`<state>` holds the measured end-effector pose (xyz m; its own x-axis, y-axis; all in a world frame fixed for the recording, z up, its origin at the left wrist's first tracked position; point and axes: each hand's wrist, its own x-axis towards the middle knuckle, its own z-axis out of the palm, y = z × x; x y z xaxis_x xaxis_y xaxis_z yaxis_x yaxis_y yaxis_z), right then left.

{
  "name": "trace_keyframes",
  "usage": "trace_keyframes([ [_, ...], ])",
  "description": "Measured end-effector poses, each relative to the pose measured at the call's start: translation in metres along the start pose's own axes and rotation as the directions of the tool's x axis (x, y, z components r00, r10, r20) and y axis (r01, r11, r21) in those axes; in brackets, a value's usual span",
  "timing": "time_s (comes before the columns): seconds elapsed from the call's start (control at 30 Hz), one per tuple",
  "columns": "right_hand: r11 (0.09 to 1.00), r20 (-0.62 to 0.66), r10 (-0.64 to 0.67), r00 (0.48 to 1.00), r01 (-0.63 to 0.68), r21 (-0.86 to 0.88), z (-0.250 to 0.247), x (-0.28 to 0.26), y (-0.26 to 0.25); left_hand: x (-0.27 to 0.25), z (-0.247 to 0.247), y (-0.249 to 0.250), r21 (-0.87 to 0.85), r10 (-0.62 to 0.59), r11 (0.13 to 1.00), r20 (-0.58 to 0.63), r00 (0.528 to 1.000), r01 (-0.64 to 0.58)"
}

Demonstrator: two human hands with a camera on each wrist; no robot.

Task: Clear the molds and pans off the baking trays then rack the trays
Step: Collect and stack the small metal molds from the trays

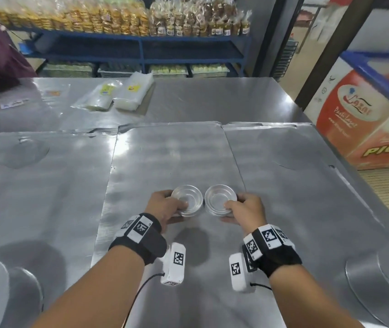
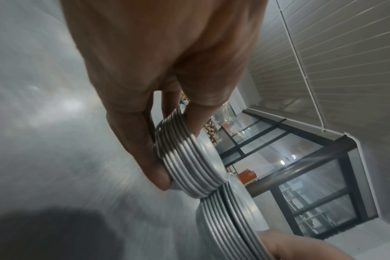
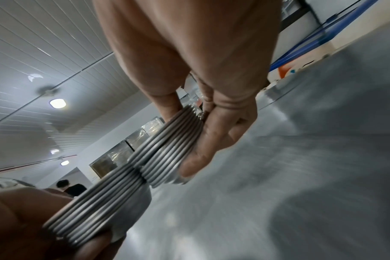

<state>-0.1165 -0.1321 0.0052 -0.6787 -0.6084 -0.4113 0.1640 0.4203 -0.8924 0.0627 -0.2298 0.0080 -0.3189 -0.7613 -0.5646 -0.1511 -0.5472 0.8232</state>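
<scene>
1. Bright aluminium is filling the scene: you are holding two nested stacks of small round molds above the middle baking tray (image 1: 176, 150), which is lying flat on the steel desk (image 1: 212, 98).
2. Your left hand (image 1: 165, 207) is gripping the left stack (image 1: 187, 201), thumb on the near rim and fingers (image 2: 142, 140) curled round its side; that grip is closed on the molds.
3. Your right hand (image 1: 248, 209) is pinching the right stack (image 1: 220, 201) in the same way, its grip likewise closed round the rolled rims.
4. The two stacks are touching rim to rim between your hands, as both wrist views are showing.
5. To do this step well, you are probably best keeping each stack level and squeezing across the rims, since thin, smooth shells are likely to slide against one another and fan out if tilted.
6. Each mold is looking like a shallow, flat-bottomed bowl with a beaded edge; the ridged sides of the stacks are giving your fingers some purchase.
7. The trays either side, the left tray (image 1: 46, 185) and the right tray (image 1: 295, 174), are thin sheets with dented corners and a brushed, reflective surface.
8. Larger round pans (image 1: 373, 280) are sitting at the near edges, seemingly not yet cleared.
</scene>
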Motion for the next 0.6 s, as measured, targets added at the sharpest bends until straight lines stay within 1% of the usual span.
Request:
trace_keyframes([
  [0.1, 1.000, 0.034, -0.025, 0.999, 0.025, -0.002, 0.020, 0.032, -0.029, 0.024, 0.000, 0.028, -0.062, 0.014, 0.998, -0.045, 0.999, -0.017],
  [0.17, 0.999, 0.043, -0.044, 0.998, 0.044, -0.005, 0.032, 0.056, -0.051, 0.046, 0.000, 0.049, -0.075, 0.019, 0.997, -0.073, 0.997, -0.025],
  [0.33, 0.998, 0.072, -0.060, 0.996, 0.059, 0.023, 0.063, 0.127, -0.099, 0.111, -0.004, 0.103, -0.066, 0.005, 0.998, -0.113, 0.994, -0.013],
  [0.5, 0.996, 0.116, -0.092, 0.989, 0.092, 0.008, 0.093, 0.198, -0.139, 0.183, -0.007, 0.151, -0.039, 0.065, 0.997, -0.147, 0.987, -0.071],
  [0.6, 0.994, 0.104, -0.105, 0.989, 0.106, -0.008, 0.114, 0.245, -0.156, 0.229, -0.006, 0.178, 0.017, 0.092, 0.996, -0.158, 0.983, -0.091],
])
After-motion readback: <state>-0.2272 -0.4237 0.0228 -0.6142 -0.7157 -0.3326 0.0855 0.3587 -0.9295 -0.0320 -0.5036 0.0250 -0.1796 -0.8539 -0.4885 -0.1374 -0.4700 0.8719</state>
